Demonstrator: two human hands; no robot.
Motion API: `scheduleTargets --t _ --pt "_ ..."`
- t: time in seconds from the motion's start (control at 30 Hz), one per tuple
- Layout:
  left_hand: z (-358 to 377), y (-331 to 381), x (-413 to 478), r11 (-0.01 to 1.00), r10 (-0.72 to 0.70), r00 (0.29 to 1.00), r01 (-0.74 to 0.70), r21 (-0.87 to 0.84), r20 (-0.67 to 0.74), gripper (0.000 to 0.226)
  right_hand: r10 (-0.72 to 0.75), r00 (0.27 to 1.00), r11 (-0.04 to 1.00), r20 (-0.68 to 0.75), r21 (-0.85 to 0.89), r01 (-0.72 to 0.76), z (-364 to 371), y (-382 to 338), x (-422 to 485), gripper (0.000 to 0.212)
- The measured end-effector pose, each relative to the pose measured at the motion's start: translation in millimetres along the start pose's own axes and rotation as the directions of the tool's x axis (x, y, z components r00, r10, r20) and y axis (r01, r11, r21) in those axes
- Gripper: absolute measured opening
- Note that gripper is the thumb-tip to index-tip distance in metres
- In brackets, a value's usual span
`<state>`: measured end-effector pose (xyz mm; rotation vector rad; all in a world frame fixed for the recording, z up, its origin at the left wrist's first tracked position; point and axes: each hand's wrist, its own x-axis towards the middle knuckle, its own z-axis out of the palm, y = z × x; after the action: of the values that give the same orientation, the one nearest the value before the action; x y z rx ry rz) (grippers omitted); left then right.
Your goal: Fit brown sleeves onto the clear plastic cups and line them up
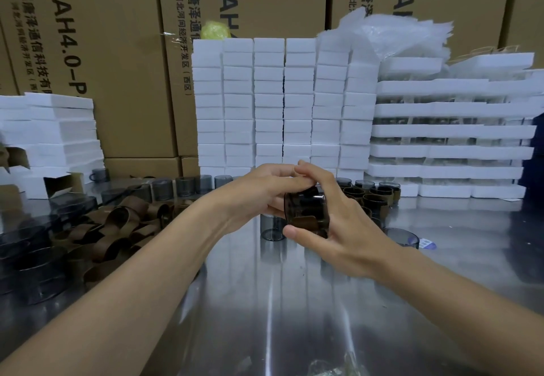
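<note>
A smoky clear plastic cup with a brown sleeve around it is held above the steel table, tilted on its side. My left hand grips its far upper side and my right hand wraps it from the right, thumb under its rim. Loose brown sleeves lie in a heap at the left. Sleeved cups stand grouped behind my right hand. Bare cups stand in a row at the back. One bare cup stands just below my hands, another at the right.
Stacks of dark clear cups lie at the far left. White foam blocks and foam trays are piled along the back, in front of cardboard boxes. The steel table reaches to the near edge.
</note>
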<state>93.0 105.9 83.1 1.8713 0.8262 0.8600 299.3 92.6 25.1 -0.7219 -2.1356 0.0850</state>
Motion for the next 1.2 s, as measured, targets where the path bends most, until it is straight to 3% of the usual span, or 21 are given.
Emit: scheduleTargets --t 0.1,0.3,0.47,0.53,0.67,0.8,1.0,1.2 --pt "-2 2 -2 1.0 -0.007 1.0 0.007 0.026 0.016 0.035 0.003 0.999 1.0 0.053 -0.006 -0.003 1 -1 0 0.083" --pt "-3 -1 -1 0.997 -0.039 0.999 0.037 0.061 0.019 0.049 0.069 0.996 0.992 0.051 0.105 -0.074 1 3 9 0.093" --pt "-2 -7 0 0.997 -0.032 0.999 0.03 0.067 0.036 0.042 0.159 0.987 0.971 -0.005 0.18 -0.156 0 11 11 0.099" --pt "1 -11 4 1.0 -0.019 1.0 0.019 -0.005 0.009 0.046 0.198 0.979 0.953 -0.046 0.245 -0.181 0 14 12 0.101" --pt "13 -20 13 0.92 -0.075 0.996 0.05 -0.389 -0.051 0.062 0.217 0.965 0.937 -0.148 0.308 -0.164 2 15 13 0.087" --pt "23 -22 16 0.872 -0.136 0.98 0.048 -0.488 -0.147 0.062 0.218 0.941 0.963 -0.259 0.214 -0.164 2 17 14 0.071" --pt "36 -18 15 0.873 -0.142 0.971 0.031 -0.486 -0.193 0.063 0.246 0.941 0.968 -0.234 0.109 -0.226 1 16 14 0.088" --pt "43 -10 14 0.847 -0.102 0.963 -0.048 -0.529 -0.25 0.077 0.24 0.944 0.97 -0.227 0.012 -0.244 5 -3 11 0.088"
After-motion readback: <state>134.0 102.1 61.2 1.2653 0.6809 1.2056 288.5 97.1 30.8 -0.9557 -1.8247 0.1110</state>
